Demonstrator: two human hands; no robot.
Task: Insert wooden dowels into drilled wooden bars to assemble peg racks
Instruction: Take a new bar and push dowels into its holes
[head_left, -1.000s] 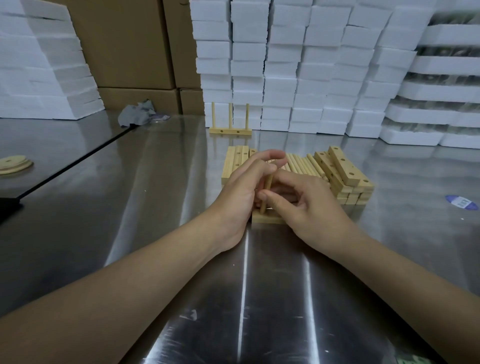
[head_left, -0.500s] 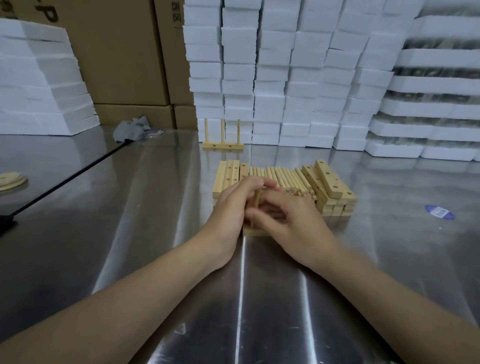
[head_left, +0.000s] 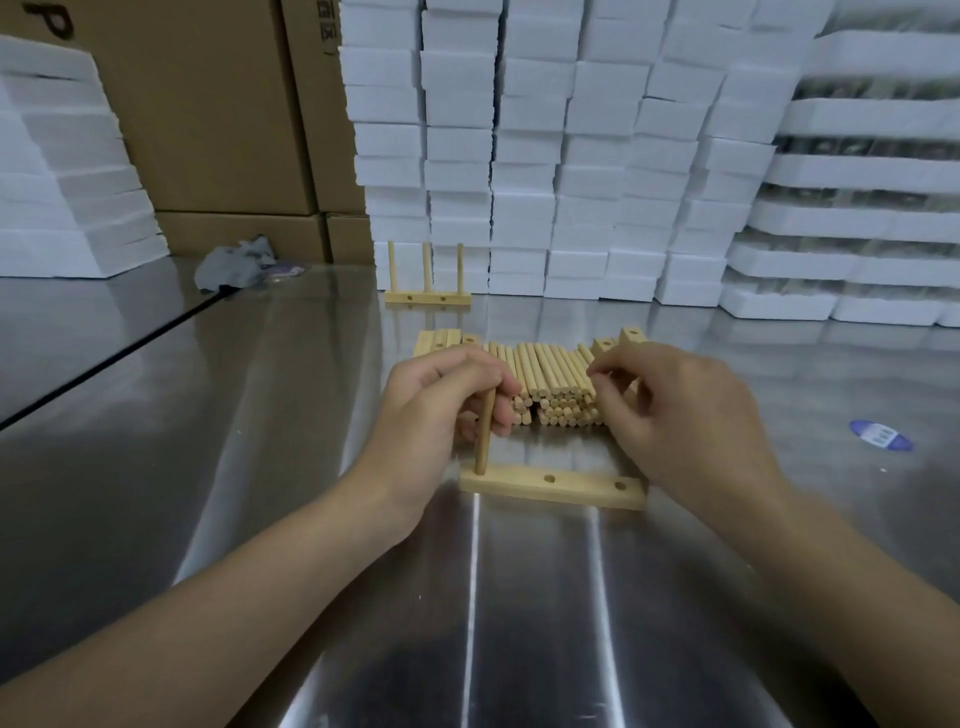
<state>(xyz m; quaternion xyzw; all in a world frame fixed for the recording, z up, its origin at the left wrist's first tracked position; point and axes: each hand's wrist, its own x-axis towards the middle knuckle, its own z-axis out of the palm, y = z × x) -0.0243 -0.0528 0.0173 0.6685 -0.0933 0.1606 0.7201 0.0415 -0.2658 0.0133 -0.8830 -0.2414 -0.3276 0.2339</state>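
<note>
A pale wooden bar (head_left: 553, 485) lies flat on the steel table, with two bare holes showing at its middle and right end. A dowel (head_left: 484, 436) stands upright in the hole at its left end, and my left hand (head_left: 441, 410) is shut around the dowel's upper part. My right hand (head_left: 675, 410) hovers over the pile of loose dowels (head_left: 550, 379), fingertips curled and touching the pile's right side; whether it holds one I cannot tell. Stacked drilled bars flank the pile at left (head_left: 439, 340) and right (head_left: 626, 338). A finished rack (head_left: 427, 297) with three pegs stands farther back.
White foam blocks (head_left: 545, 156) are stacked along the back, more at far left (head_left: 67, 182), with cardboard boxes (head_left: 218, 114) between. A crumpled grey cloth (head_left: 234, 262) lies at back left. A blue sticker (head_left: 880, 435) sits on the steel table (head_left: 208, 467) at right.
My hands have parted. The right hand let go of the dowel and moved right to the dowel pile, uncovering the bar. The left hand keeps the dowel upright in the left hole.
</note>
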